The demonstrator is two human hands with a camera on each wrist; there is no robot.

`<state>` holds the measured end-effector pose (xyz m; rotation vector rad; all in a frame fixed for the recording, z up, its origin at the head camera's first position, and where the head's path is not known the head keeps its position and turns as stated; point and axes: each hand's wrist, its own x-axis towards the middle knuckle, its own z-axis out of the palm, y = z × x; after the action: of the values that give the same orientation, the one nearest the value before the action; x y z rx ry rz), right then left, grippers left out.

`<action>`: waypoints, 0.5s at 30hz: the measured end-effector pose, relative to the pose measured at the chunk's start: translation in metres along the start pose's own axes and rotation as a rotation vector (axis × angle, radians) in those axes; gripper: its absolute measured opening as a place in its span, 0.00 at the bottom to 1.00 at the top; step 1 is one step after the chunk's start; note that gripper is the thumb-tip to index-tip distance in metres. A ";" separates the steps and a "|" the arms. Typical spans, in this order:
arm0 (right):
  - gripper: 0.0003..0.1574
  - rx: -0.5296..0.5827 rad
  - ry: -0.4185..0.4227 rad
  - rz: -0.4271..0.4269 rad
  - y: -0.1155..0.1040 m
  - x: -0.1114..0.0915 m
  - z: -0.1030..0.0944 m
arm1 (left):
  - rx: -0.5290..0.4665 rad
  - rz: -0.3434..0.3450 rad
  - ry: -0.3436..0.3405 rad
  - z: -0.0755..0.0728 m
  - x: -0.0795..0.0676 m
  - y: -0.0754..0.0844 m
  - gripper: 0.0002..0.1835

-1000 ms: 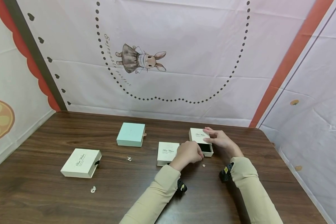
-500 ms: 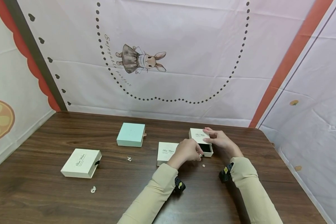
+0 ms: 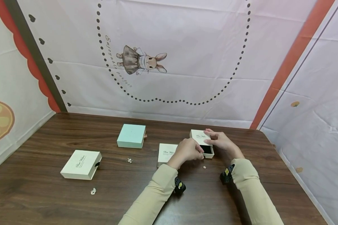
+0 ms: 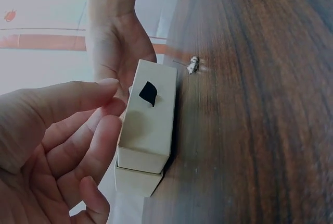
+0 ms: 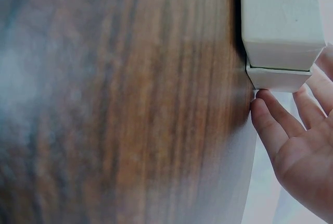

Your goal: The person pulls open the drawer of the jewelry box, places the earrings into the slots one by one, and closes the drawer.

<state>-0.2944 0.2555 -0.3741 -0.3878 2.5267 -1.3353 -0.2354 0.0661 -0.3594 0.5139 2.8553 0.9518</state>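
In the head view my left hand (image 3: 186,150) pinches a small silvery stud earring (image 3: 202,154), mostly hidden by the fingertips, at the front of a cream jewelry box (image 3: 200,135). The box's drawer (image 3: 213,153) is pulled partway out toward me and shows a black lining; a black ribbon tab (image 4: 148,93) hangs on its front. My right hand (image 3: 220,141) holds the box's sleeve from the right, thumb and fingers spread about it. Another stud earring (image 4: 193,65) lies on the table just in front of the drawer.
A second cream box (image 3: 165,153) stands partly behind my left hand. Farther left are a mint-green box (image 3: 131,135) and another cream box (image 3: 80,164). Two small silvery jewelry pieces lie near them, one piece (image 3: 130,160) by the green box. Printed cloth (image 3: 191,62) hangs behind the wooden table (image 3: 45,200).
My left hand has risen slightly from low beside the drawer front, and the earring shows between its fingertips. My right hand keeps its place on the box.
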 end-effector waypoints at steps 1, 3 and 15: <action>0.35 0.000 0.000 -0.002 0.000 0.000 0.000 | -0.002 0.001 0.006 0.000 0.000 0.000 0.05; 0.35 0.001 0.003 -0.003 0.000 0.000 0.000 | -0.006 0.014 0.021 0.000 0.001 0.000 0.06; 0.35 -0.008 -0.005 -0.058 0.004 0.001 -0.001 | -0.101 -0.003 0.099 0.002 0.008 -0.006 0.06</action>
<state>-0.2959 0.2581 -0.3771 -0.4691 2.5357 -1.3441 -0.2439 0.0656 -0.3642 0.4656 2.8737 1.1455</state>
